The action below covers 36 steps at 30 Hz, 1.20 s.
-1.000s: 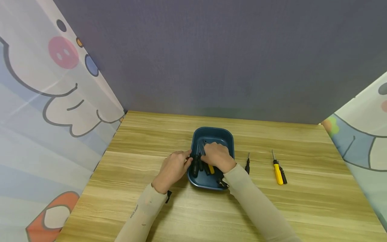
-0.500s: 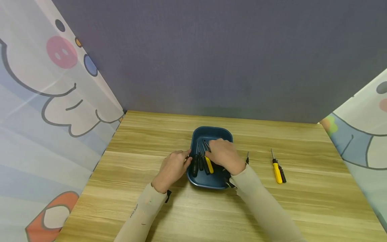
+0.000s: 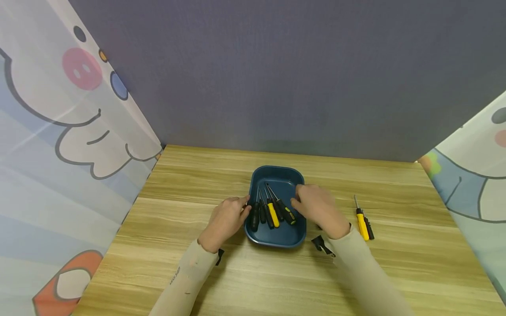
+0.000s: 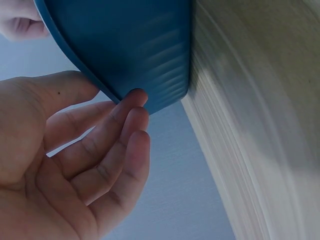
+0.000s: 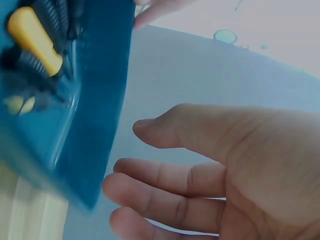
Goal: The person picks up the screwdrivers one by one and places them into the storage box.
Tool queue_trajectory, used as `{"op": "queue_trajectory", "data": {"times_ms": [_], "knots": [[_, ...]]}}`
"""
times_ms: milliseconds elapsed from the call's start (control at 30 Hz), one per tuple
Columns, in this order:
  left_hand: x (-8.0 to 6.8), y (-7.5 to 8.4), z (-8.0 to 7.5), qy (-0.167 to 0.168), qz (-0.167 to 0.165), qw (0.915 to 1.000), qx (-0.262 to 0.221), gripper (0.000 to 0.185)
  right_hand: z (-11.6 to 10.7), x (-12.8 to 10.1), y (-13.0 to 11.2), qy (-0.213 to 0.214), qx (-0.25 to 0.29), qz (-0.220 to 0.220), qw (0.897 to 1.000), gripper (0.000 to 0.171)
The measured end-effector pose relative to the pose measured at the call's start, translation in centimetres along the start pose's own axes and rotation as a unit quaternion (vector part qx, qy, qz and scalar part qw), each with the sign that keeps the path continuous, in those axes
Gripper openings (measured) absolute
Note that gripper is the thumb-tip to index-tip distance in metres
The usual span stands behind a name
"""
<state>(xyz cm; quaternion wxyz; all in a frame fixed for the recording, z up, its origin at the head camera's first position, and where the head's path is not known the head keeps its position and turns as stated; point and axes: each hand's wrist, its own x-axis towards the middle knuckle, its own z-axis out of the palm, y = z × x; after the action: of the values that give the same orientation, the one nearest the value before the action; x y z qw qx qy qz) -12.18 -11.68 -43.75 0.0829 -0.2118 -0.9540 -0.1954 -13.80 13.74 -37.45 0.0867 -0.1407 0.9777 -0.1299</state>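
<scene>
The left hand (image 3: pixel 225 219) rests at the left rim of the dark blue rounded plastic tray (image 3: pixel 294 177), which stands in the middle of the light wooden bench (image 3: pixel 166 254). In the left wrist view its fingers (image 4: pixel 107 150) are only lightly bent and touch the outer wall of the tray; they grasp nothing. Inside the tray lie the black and yellow-handled screwdrivers (image 3: pixel 272 209), side by side, with their long axes running from the near side to the far side, tips pointing away from the person. The right hand (image 3: pixel 319 210) hovers over the right rim of the tray, released and empty, fingers relaxed. Farther right, the yellow-handled screwdriver with a black one beside it (image 3: pixel 363 223) lies on the bench, also pointing away; the right hand is the nearer one to it.
</scene>
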Motion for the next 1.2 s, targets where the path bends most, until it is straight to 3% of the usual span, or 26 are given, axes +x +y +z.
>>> {"op": "queue_trajectory", "data": {"times_ms": [267,767,1100,1200], "knots": [[0.0,0.1,0.0,0.002,0.002,1.0,-0.004,0.031,-0.8,-1.9,3.7,-0.001,-0.004,0.032,0.999,0.016],[-0.1,0.2,0.0,-0.003,-0.007,0.9999,-0.011,0.032,-0.6,-5.8,11.6,-0.014,0.024,0.096,0.995,0.032],[-0.1,0.2,0.0,-0.006,-0.008,0.9999,-0.012,0.032,0.1,-6.7,14.5,-0.024,0.015,0.137,0.99,0.023],[-0.1,0.2,0.0,-0.002,-0.006,0.9999,-0.01,0.031,0.7,-6.9,15.1,-0.031,0.017,0.144,0.989,0.029]]}}
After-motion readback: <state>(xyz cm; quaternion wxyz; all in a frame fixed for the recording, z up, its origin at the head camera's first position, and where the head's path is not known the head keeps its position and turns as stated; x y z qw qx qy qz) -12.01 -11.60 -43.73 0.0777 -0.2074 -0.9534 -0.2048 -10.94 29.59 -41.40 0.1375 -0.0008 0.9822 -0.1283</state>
